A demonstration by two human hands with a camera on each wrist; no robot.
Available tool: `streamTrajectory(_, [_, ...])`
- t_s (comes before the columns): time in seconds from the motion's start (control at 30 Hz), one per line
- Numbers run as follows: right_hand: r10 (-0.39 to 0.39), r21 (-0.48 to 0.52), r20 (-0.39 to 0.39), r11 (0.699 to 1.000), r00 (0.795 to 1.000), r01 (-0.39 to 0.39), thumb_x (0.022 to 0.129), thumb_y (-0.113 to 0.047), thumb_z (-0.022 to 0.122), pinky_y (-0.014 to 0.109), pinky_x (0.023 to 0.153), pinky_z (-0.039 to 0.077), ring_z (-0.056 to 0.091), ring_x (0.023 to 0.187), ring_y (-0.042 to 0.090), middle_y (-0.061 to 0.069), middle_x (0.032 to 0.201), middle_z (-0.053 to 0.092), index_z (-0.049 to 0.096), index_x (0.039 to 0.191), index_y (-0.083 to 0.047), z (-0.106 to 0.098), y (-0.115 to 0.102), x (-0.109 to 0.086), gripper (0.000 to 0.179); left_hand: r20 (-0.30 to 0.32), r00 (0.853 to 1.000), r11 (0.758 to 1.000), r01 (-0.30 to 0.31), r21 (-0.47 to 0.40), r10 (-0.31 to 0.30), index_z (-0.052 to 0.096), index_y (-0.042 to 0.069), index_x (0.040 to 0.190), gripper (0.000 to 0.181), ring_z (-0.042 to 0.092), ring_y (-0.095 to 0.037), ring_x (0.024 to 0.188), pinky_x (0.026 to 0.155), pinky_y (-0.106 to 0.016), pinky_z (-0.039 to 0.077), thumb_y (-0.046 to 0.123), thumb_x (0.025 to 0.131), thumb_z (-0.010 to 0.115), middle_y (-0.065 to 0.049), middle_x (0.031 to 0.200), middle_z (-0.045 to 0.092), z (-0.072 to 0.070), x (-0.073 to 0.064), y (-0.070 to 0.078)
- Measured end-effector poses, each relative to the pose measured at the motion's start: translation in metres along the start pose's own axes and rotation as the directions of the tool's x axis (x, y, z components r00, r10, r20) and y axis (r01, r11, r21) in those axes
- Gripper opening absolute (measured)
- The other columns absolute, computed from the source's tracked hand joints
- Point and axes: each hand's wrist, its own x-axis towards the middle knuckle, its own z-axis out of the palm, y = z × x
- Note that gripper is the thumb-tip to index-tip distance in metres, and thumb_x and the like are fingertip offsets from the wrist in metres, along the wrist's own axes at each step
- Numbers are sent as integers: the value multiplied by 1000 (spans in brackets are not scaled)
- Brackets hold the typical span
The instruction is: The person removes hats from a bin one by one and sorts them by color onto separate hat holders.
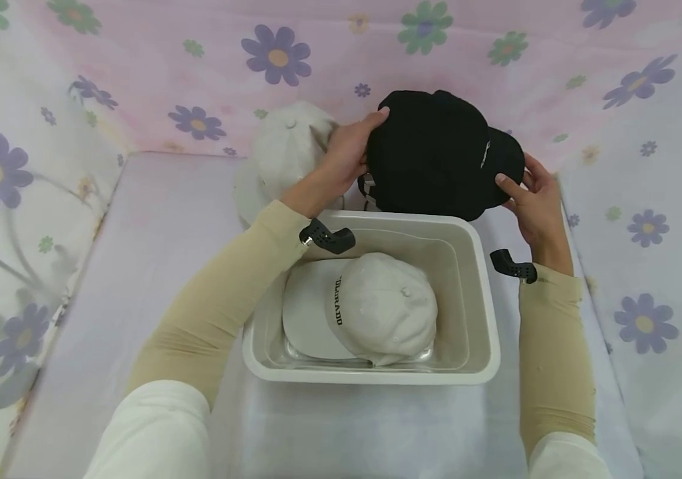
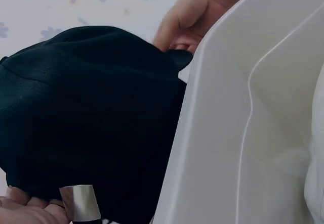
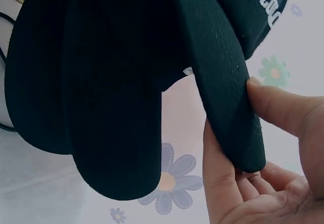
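A black baseball cap is held up behind the bin by both hands. My left hand grips its back edge, thumb on top, beside a metallic strap buckle. My right hand pinches the brim between thumb and fingers. White lettering marks the cap's front. Two dark brim-shaped pieces hang beside it in the right wrist view; whether they belong to other caps I cannot tell. Inside the beige bin lies an off-white cap with dark lettering, its brim pointing left.
More off-white headwear sits behind the bin at the left, next to my left hand and partly hidden by it. Floral cloth walls enclose the back and both sides. A pale cloth covers the table.
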Motion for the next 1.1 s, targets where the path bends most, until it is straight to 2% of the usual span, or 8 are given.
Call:
streamTrajectory(0.07, [-3,-6,-13,1000,1000,2,90,-4,75,21,73,60,69,98,11,9,137,58,45,153,-9,-1,-1,0,69,11,1000,999,-14,51,14,66,4,121,40,65,-14,93,94,-28,52,39,104,57,-2,99,69,3,-1,0])
streamTrajectory(0.13, [3,-21,-20,1000,1000,-3,90,-4,75,20,73,60,69,98,11,10,138,57,45,153,-9,-2,-1,0,69,18,1000,997,-8,82,6,59,4,136,48,63,-16,116,107,-33,48,40,104,56,-4,125,67,5,-1,0])
streamTrajectory(0.23, [25,-55,-26,998,999,-26,90,-5,76,18,72,59,69,95,10,8,135,59,45,153,-8,-3,2,0,70,5,999,991,33,131,-33,52,3,145,55,58,-20,129,112,-36,44,41,106,53,-8,142,60,5,-2,-2])
streamTrajectory(0.33, [40,-91,-32,995,999,-43,90,-3,76,17,72,58,68,95,8,6,132,59,44,154,-8,-3,7,0,71,-30,996,979,92,181,-88,51,3,146,56,58,-21,127,109,-36,46,43,106,51,-9,142,59,5,-4,-6])
streamTrajectory(0.47, [43,-113,-36,993,998,-47,90,-3,75,17,73,58,66,99,9,6,135,57,43,155,-9,-5,14,1,72,-56,993,969,110,220,-100,51,1,142,56,59,-24,123,106,-38,48,44,106,51,-11,139,58,6,-6,-12])
streamTrajectory(0.7, [105,-136,-44,985,993,-110,90,-6,76,16,72,58,64,101,9,6,138,55,43,156,-14,-11,26,0,75,-88,986,923,166,347,-145,36,6,154,71,38,-21,146,119,-37,35,53,103,50,-6,160,36,9,-8,-17])
streamTrajectory(1.0, [159,-156,17,976,987,-154,90,-9,77,18,71,59,63,99,6,-1,127,56,38,158,-13,-20,36,1,79,-83,983,894,183,409,-163,24,9,161,77,30,-19,151,122,-35,29,55,104,47,-4,166,29,15,-10,-19])
streamTrajectory(1.1, [182,-179,42,969,982,-172,91,-11,77,18,72,59,65,98,5,-4,122,58,36,159,-13,-22,37,2,79,-86,983,893,185,409,-164,23,9,162,78,29,-19,152,122,-34,28,55,104,47,-4,166,27,16,-11,-20])
